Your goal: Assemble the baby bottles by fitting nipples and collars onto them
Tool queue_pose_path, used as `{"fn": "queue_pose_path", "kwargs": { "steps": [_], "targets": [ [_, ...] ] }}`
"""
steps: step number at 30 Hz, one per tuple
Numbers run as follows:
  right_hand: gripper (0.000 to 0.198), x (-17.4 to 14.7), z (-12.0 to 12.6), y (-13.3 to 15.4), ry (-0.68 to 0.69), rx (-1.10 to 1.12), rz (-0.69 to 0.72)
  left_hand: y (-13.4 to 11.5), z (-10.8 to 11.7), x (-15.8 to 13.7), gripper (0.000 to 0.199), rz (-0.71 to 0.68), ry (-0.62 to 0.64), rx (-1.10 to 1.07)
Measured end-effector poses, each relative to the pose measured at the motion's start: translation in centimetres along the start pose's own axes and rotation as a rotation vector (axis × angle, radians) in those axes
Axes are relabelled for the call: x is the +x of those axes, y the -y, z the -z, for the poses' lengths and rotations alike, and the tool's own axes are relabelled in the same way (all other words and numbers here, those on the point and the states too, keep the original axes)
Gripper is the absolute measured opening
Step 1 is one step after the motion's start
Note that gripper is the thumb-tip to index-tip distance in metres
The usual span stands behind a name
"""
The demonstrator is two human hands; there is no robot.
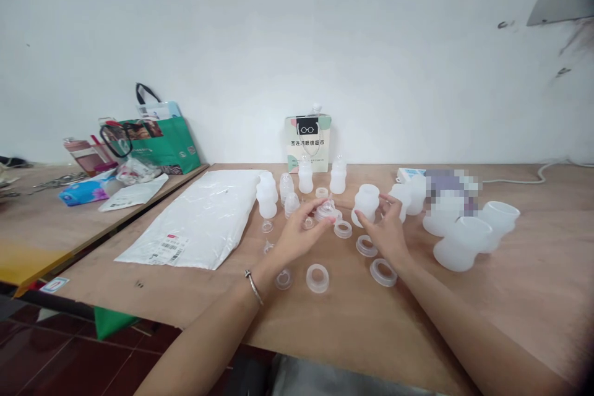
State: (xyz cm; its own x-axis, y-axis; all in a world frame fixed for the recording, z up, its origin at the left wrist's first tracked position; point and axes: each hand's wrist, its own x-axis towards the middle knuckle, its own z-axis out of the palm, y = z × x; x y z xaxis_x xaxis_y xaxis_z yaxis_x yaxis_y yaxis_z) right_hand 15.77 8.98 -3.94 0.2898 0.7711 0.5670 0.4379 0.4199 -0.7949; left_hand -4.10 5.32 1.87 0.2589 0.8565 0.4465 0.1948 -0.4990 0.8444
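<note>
In the head view, my left hand has its fingers closed around a clear bottle nipple in a screw ring. My right hand grips a frosted white baby bottle, its thumb on the near side. Between the hands lies a loose translucent ring. More rings, among them one ring near the front and another ring below my right wrist, rest on the wood. Small clear nipple parts lie to the left, partly behind my left forearm.
Several open frosted bottles stand at the right. Capped bottles stand at the back before a paper bag. A white plastic mailer covers the left part of the table. A green bag sits on the adjoining table.
</note>
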Motion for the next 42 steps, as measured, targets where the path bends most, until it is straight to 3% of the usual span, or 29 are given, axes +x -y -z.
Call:
{"fn": "queue_pose_path", "kwargs": {
  "steps": [2, 8, 13, 18, 27, 30, 35, 42],
  "targets": [
    [0.062, -0.7, 0.3, 1.3, 0.018, -0.004, 0.077, 0.0, 0.3, 0.3, 0.035, 0.049, -0.056, -0.089],
    [0.048, -2.9, 1.3, 4.6, 0.315, -0.065, 0.269, 0.7, 1.0, 1.1, 0.025, 0.110, -0.184, -0.541],
    [0.048, -3.5, 1.5, 5.2, 0.345, -0.160, 0.375, 0.6, 0.8, 1.1, 0.020, 0.163, -0.158, -0.717],
    [0.050, -3.5, 1.3, 5.1, 0.267, -0.166, 0.402, 0.3, 0.4, 0.7, 0.027, 0.164, -0.114, -0.601],
    [0.053, -4.0, 1.5, 5.2, 0.247, -0.215, 0.459, 0.2, 0.4, 0.4, 0.028, 0.101, 0.020, -0.439],
    [0.055, -4.0, 1.7, 4.8, 0.217, -0.281, 0.553, 0.1, 0.7, 0.5, 0.032, 0.131, 0.090, -0.368],
    [0.057, -3.8, 2.0, 4.3, 0.162, -0.436, 0.763, 0.4, 1.1, 0.6, 0.033, 0.213, 0.102, -0.277],
    [0.053, -3.9, 2.1, 4.6, 0.165, -0.546, 0.923, 1.0, 1.7, 0.7, 0.036, 0.283, 0.191, -0.172]
  ]
}}
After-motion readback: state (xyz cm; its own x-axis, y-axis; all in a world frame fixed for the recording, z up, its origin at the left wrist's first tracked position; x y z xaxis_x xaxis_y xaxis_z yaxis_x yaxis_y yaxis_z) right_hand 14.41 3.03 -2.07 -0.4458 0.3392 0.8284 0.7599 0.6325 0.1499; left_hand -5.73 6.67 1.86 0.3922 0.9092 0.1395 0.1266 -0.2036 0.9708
